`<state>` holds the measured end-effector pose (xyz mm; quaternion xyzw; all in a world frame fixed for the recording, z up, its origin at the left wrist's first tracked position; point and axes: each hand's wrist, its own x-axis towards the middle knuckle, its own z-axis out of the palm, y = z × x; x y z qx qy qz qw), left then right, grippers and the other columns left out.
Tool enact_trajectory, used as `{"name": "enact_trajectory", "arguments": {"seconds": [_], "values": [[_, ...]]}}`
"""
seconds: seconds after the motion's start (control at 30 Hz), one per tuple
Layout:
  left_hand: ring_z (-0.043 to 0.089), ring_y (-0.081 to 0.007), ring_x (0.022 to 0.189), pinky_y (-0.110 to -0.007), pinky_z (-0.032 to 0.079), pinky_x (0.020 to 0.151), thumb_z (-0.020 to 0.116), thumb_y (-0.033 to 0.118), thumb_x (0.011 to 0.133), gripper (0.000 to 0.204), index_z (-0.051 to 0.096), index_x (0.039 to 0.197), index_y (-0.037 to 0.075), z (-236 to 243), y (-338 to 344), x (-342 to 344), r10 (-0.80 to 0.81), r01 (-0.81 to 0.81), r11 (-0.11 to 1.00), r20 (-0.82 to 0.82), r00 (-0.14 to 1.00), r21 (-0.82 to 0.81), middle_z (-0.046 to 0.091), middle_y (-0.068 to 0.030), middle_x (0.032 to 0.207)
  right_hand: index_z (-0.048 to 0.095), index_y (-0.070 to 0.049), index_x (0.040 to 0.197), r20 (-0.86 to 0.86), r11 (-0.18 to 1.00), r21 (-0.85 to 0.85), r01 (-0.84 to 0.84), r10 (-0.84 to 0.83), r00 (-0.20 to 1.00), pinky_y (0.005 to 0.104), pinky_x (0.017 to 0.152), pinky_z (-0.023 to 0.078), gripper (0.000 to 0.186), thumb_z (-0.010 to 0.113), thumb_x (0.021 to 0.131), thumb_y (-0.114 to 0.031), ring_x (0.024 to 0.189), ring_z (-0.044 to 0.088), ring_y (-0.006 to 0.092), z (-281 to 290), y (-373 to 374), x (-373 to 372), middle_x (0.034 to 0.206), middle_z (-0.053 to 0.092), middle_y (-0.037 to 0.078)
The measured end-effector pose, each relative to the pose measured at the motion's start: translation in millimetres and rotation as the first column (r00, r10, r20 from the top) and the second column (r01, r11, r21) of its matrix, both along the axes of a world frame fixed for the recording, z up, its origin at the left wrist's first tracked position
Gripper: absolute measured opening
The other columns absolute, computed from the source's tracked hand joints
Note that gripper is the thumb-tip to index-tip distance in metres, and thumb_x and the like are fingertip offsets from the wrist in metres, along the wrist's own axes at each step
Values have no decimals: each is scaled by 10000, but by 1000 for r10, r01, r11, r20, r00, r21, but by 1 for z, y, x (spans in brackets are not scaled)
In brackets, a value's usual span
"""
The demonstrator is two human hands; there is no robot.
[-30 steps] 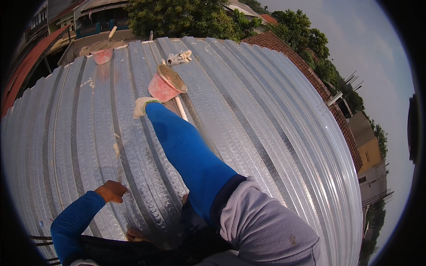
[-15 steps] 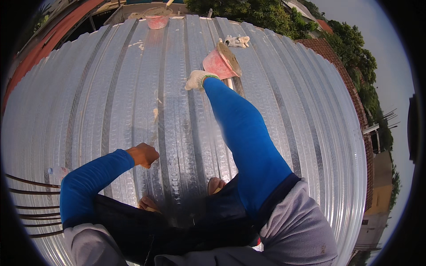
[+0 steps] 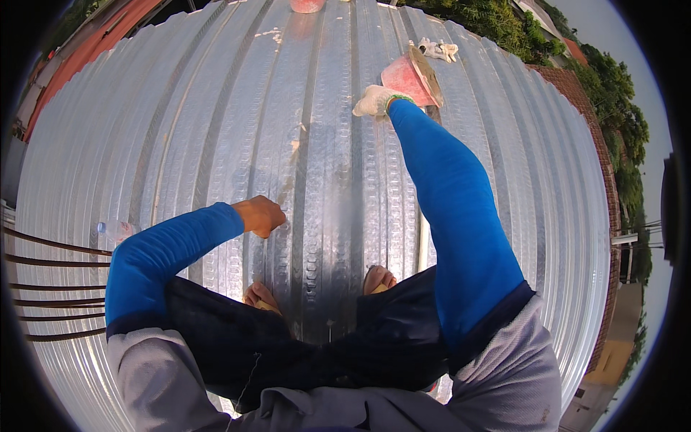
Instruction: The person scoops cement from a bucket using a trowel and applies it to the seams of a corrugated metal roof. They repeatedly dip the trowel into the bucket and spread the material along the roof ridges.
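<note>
Near the metal roof's (image 3: 551,209) far edge, the tilted bucket (image 3: 404,77) may spill if the gloved right hand (image 3: 374,101), grip indeterminable, slips. Left hand (image 3: 262,216): curled closed.

The person wears a grey shirt (image 3: 345,407), long blue sleeves (image 3: 455,189) with dark top bands (image 3: 491,322), dark pants (image 3: 241,331), yellow sandals (image 3: 268,307); the right hand (image 3: 376,102) has a whitish glove (image 3: 370,105).

bucket (image 3: 403,78) on roofing (image 3: 216,144) | gloves (image 3: 439,50) behind it | bottle (image 3: 117,230) left (near rods (image 3: 57,263))

Sunlit ribbed metal sheeting (image 3: 216,144), tiled roof (image 3: 567,85), green trees (image 3: 610,108)
</note>
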<state>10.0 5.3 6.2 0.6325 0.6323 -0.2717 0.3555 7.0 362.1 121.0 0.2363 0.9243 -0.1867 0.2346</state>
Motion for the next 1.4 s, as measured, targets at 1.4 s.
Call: {"name": "enact_trajectory", "arguments": {"seconds": [1.4], "values": [[713, -351, 1057, -473, 576, 850, 740, 194, 829, 339, 703, 1139, 60, 18, -26, 5, 23, -23, 1000, -22, 999, 19, 738, -156, 1084, 730, 8, 1193, -52, 999, 13, 41, -40, 998, 453, 933, 536, 547, 756, 825, -396, 1069, 711, 345, 1, -1, -1, 1154, 736, 195]]}}
